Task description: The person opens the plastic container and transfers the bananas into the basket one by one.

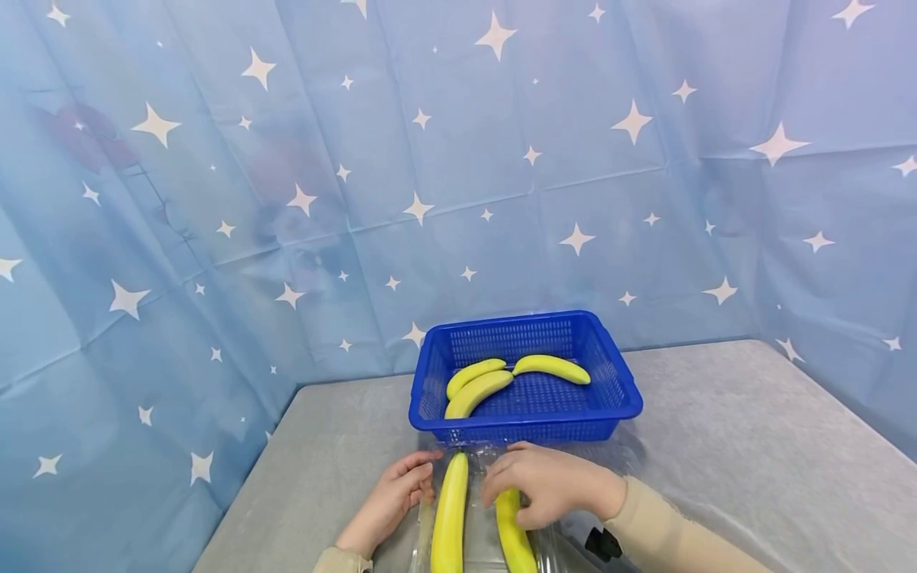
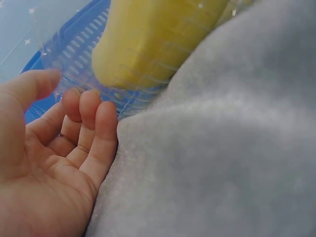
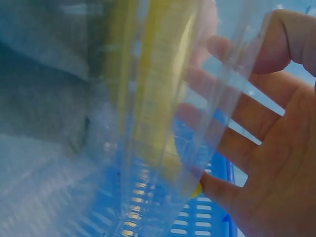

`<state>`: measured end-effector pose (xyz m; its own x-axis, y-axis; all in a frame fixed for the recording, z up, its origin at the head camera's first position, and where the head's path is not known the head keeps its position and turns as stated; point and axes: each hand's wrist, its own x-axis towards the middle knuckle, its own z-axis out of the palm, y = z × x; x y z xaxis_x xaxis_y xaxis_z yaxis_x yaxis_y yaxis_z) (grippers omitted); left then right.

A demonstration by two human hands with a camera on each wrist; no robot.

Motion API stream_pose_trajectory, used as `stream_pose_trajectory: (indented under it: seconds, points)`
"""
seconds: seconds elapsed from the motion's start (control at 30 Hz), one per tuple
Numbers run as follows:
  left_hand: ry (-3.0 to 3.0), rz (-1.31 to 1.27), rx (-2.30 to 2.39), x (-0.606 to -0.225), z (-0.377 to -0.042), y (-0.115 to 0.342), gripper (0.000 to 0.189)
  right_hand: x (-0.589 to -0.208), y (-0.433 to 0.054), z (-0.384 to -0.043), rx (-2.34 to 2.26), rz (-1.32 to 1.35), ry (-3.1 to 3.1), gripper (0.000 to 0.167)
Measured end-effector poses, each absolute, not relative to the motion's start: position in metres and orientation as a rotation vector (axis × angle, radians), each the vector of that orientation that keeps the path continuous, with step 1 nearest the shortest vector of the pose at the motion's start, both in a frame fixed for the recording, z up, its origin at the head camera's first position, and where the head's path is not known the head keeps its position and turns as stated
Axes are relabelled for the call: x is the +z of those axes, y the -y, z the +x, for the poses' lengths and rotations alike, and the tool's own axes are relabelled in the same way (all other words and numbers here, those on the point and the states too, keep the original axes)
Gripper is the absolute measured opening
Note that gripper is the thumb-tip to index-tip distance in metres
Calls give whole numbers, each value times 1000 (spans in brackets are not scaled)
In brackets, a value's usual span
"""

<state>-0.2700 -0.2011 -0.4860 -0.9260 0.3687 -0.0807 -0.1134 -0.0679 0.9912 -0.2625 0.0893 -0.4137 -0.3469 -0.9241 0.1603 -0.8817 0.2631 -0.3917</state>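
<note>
Two yellow bananas, a left one (image 1: pixel 449 513) and a right one (image 1: pixel 513 533), lie lengthwise in a clear plastic box (image 1: pixel 481 549) at the bottom of the head view. My left hand (image 1: pixel 392 497) is beside the box's left side, fingertips close to the clear wall. Its fingers are loosely bent, the thumb apart from them, in the left wrist view. Over the far end of the right banana is my right hand (image 1: pixel 548 485). In the right wrist view its fingers are spread and partly seen through the clear plastic, with the thumb away from the banana (image 3: pixel 165 98).
Just behind the box stands a blue plastic basket (image 1: pixel 526 422) with three bananas (image 1: pixel 552 366) in it. Both stand on a grey cloth-covered table (image 1: pixel 723 430). A blue curtain with white stars (image 1: pixel 458 175) hangs behind. A small black object (image 1: pixel 603 544) is below the right wrist.
</note>
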Motion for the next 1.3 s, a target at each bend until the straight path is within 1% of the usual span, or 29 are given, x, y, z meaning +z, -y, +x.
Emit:
stream_pose_trajectory:
  seconds: [0.4, 0.63, 0.77, 1.03, 1.3]
  points:
    - [-1886, 302, 2058, -483, -271, 199, 45, -421, -90, -260, -595, -1739, -2422, 45]
    - [-1886, 260, 2067, -488, -271, 200, 41, -425, -89, -258, -596, -1795, -2392, 49]
    - [-1892, 246, 2068, -489, -271, 199, 41, -426, -89, -256, -595, -1811, -2370, 49]
    - [-1893, 303, 2059, -484, -272, 199, 43, -427, -89, -255, -581, -1795, -2383, 49]
    - [-1888, 263, 2055, -485, -269, 200, 42, -428, -86, -253, -539, -1829, -2391, 47]
